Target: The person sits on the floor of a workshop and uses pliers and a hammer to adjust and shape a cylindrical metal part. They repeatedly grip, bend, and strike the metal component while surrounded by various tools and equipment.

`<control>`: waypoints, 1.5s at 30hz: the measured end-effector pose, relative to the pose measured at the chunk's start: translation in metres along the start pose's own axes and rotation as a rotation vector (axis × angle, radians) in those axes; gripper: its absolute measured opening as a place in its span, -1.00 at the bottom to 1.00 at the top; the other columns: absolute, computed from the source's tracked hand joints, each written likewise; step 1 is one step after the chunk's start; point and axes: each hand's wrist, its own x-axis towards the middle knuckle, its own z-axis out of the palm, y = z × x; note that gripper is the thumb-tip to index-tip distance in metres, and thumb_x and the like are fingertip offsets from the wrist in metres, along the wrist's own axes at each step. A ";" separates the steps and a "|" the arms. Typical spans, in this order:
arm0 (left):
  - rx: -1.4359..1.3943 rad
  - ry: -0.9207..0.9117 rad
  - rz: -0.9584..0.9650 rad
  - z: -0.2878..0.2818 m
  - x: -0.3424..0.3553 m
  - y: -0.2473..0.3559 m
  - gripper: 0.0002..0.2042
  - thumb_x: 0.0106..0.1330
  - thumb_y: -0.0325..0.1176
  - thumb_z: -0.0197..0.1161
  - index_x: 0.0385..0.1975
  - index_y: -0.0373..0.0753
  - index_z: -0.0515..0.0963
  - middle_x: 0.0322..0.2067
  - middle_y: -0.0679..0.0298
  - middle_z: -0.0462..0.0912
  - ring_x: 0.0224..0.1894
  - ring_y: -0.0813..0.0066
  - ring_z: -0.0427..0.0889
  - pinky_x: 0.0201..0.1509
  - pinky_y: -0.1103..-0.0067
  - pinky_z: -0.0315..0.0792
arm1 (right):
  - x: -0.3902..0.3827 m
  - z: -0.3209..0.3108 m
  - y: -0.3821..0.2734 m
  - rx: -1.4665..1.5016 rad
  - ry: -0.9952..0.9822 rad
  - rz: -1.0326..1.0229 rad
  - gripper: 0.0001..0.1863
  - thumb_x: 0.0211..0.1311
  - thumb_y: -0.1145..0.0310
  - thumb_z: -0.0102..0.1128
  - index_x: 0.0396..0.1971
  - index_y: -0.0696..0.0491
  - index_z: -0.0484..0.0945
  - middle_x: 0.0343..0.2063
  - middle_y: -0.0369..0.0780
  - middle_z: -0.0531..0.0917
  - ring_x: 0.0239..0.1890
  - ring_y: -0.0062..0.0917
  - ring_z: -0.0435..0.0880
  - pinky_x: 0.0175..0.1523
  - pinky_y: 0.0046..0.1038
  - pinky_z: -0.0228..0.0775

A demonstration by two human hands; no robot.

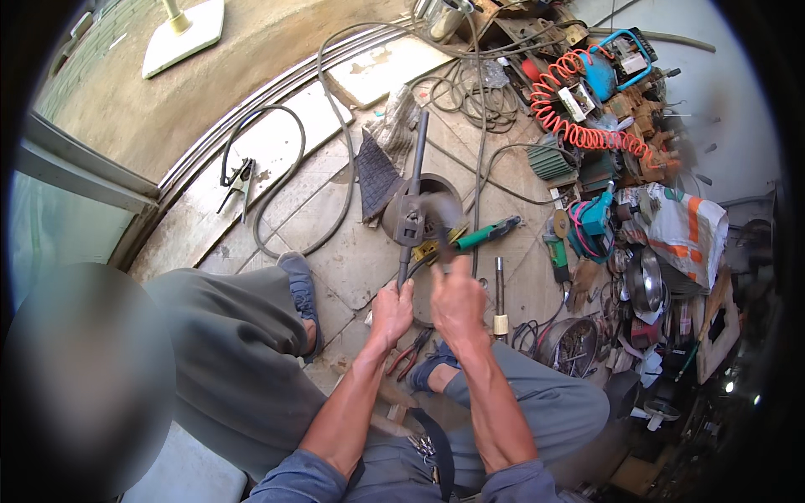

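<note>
My left hand [392, 312] is wrapped round the near handle of a long grey bar wrench [419, 155] with a squarish block in its middle. The wrench lies across a round, hollow metal drum [436, 184] on the floor. In my right hand [458, 302], fingers closed, is what looks like a hammer [444, 241]; motion blurs its head, just right of the wrench's block. A green angle grinder [486, 235] lies right of the drum, and a yellow metal piece [429, 251] shows partly behind the hammer.
Left of the drum lies a dark textured mat [376, 180]. Red-handled pliers [411, 352] rest between my feet. A metal pipe [500, 289], a bowl of small parts [579, 331] and a teal power tool [594, 225] are at right. Cables [348, 180] loop over the tiles.
</note>
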 end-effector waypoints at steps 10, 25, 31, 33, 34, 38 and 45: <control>-0.022 -0.007 -0.006 -0.005 0.000 -0.003 -0.59 0.48 -0.09 0.15 -0.43 -0.38 0.52 -0.66 0.24 0.44 -0.52 0.54 0.35 -0.45 0.36 0.32 | 0.008 -0.013 -0.016 -0.127 -0.135 0.016 -0.69 0.42 0.27 0.15 -0.27 0.25 0.38 -0.53 0.14 0.65 -0.39 0.17 0.66 -0.27 0.01 0.50; 0.054 -0.012 -0.022 -0.002 -0.001 0.004 -0.59 0.47 -0.08 0.12 -0.36 -0.39 0.56 -0.51 -0.20 0.62 -0.33 -0.26 0.65 -0.27 0.10 0.45 | -0.041 0.007 0.027 0.395 0.063 0.315 -0.74 0.34 0.32 0.22 -0.32 0.24 0.48 -0.54 0.08 0.64 -0.41 0.02 0.68 -0.28 -0.08 0.42; 0.048 0.020 -0.022 -0.006 -0.011 0.022 -0.63 0.47 -0.13 0.14 -0.39 -0.39 0.53 -0.50 -0.27 0.61 -0.34 -0.34 0.63 -0.30 0.02 0.45 | -0.106 0.111 0.138 0.271 -0.246 0.597 -0.72 0.30 0.29 0.29 -0.44 0.23 0.53 -0.60 -0.03 0.65 -0.50 -0.19 0.69 -0.32 -0.19 0.48; 0.048 0.032 -0.021 -0.010 -0.011 0.016 -0.64 0.46 -0.14 0.15 -0.40 -0.38 0.51 -0.52 -0.24 0.61 -0.38 -0.34 0.63 -0.33 0.03 0.46 | -0.102 0.113 0.115 0.428 -0.355 0.795 -0.73 0.33 0.28 0.28 -0.43 0.19 0.55 -0.66 -0.15 0.62 -0.66 -0.43 0.61 -0.51 -0.30 0.44; 0.041 0.026 -0.015 -0.009 -0.012 0.015 -0.65 0.46 -0.15 0.16 -0.40 -0.37 0.50 -0.54 -0.23 0.61 -0.40 -0.34 0.63 -0.35 0.03 0.46 | -0.104 0.119 0.123 0.420 -0.366 0.814 -0.73 0.33 0.28 0.28 -0.43 0.19 0.56 -0.67 -0.18 0.61 -0.68 -0.47 0.59 -0.54 -0.33 0.43; 0.087 -0.013 -0.035 -0.005 -0.015 0.010 -0.68 0.45 -0.14 0.17 -0.37 -0.33 0.47 -0.55 -0.19 0.63 -0.43 -0.31 0.64 -0.37 0.04 0.47 | -0.098 0.123 0.120 0.393 -0.367 0.748 -0.68 0.33 0.21 0.27 -0.38 0.21 0.59 -0.63 -0.14 0.64 -0.64 -0.49 0.61 -0.54 -0.35 0.41; 0.121 0.114 0.086 0.003 -0.024 0.011 -0.73 0.33 -0.25 0.32 -0.43 -0.31 0.45 -0.52 -0.07 0.62 -0.46 -0.13 0.65 -0.43 0.18 0.48 | -0.088 0.139 0.114 0.292 -0.473 0.768 -0.55 0.28 0.06 0.28 -0.28 0.24 0.65 -0.43 -0.08 0.74 -0.37 -0.40 0.68 -0.29 -0.25 0.45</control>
